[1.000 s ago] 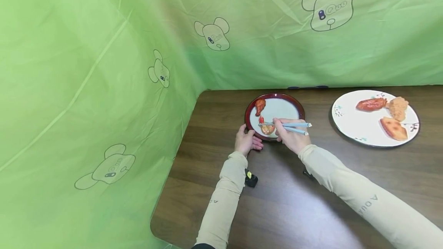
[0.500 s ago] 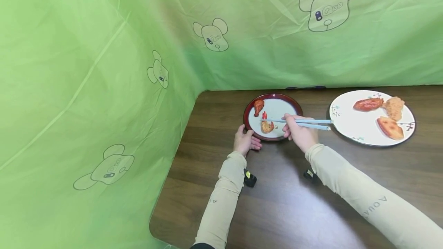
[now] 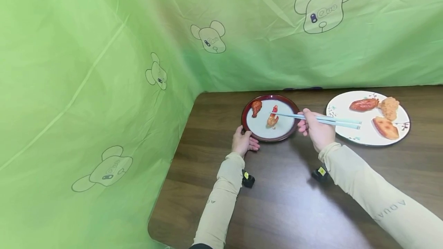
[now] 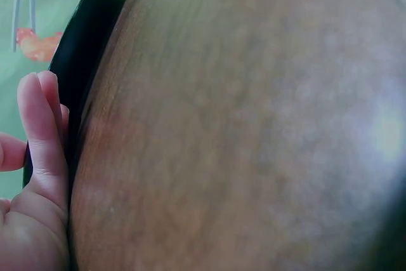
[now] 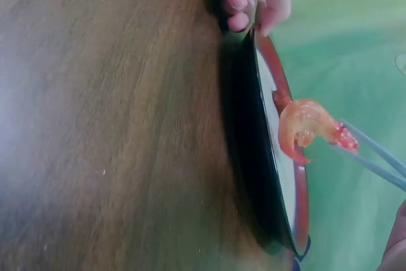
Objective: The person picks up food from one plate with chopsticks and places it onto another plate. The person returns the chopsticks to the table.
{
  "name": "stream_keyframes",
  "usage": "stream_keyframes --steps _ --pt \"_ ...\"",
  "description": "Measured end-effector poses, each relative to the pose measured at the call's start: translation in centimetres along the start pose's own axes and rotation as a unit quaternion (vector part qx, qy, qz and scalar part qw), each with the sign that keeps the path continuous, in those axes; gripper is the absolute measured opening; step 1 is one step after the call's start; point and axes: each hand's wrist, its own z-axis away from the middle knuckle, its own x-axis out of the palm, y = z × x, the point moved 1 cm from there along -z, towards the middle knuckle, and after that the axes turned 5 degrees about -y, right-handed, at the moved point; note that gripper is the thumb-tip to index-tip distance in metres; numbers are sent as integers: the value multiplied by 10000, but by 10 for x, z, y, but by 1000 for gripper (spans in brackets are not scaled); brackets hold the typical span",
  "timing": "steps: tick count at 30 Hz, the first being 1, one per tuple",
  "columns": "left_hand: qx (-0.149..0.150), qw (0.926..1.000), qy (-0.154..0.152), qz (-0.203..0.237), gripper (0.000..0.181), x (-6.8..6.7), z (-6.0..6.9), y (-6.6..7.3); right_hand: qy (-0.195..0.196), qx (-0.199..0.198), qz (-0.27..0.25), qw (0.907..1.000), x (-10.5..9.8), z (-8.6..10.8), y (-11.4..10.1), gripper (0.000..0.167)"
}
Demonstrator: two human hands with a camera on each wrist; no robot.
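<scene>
My right hand point(image 3: 319, 131) holds light blue chopsticks point(image 3: 292, 115), their tips pinching the tail of a shrimp point(image 3: 272, 120). In the right wrist view the shrimp point(image 5: 307, 122) hangs curled from the chopsticks point(image 5: 380, 171), raised off the red-rimmed plate point(image 5: 302, 220). That plate point(image 3: 273, 140) lies under it at the table's back. My left hand point(image 3: 242, 141) grips the plate's near-left edge, thumb at the rim and fingers against the side. A drumstick point(image 3: 256, 107) rests on the plate's upper left. The left wrist view shows the left hand point(image 4: 41, 157) at the dark plate edge.
A large white plate point(image 3: 346, 128) to the right holds a reddish wing point(image 3: 364, 105), a fried piece point(image 3: 389, 108) and a browned slice point(image 3: 385, 128). Green cloth point(image 3: 256, 64) hangs behind and left of the wooden table point(image 3: 277, 187). Black wrist devices point(image 3: 320, 173) sit by both sleeves.
The shrimp has lifted and shifted slightly right, its tail at the chopstick tips. My right hand has moved right with the chopsticks. My left hand has stayed at the plate's edge.
</scene>
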Motion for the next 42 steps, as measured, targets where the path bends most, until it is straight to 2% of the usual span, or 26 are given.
stream_keyframes --steps 4,8,12,15,18,22,26,33,36,40,42 --pt "-35 10000 12 -8 63 0 1 0 -34 -64 -184 9998 -7 3 -5 21" --pt "-70 10000 -4 -13 64 0 2 1 96 -199 -374 9991 -19 5 -16 20" --pt "-70 10000 -17 -46 64 -1 2 3 220 -250 -628 9975 -40 6 -28 21" --pt "-51 10000 -13 -69 64 -1 2 5 303 -293 -908 9950 -64 9 -36 22" --pt "-45 10000 -13 -76 64 -1 3 5 582 -376 -1223 9901 -88 12 -42 20" --pt "-41 9999 13 -115 61 -2 2 3 992 -454 -1818 9773 -116 17 -50 13" --pt "-11 9999 0 -140 57 0 2 1 1047 -563 -2144 9695 -136 21 -56 14" --pt "-5 9999 -4 -146 57 0 2 1 1132 -683 -2314 9638 -151 22 -56 14" --pt "-14 9999 -17 -110 56 -1 1 0 1170 -537 -2091 9694 -152 20 -54 18" --pt "-20 10000 -19 -78 56 -1 1 0 1524 -288 -1752 9722 -152 16 -51 20" --pt "-30 9999 -35 -107 59 0 1 1 1720 -168 -1724 9697 -153 15 -49 18"
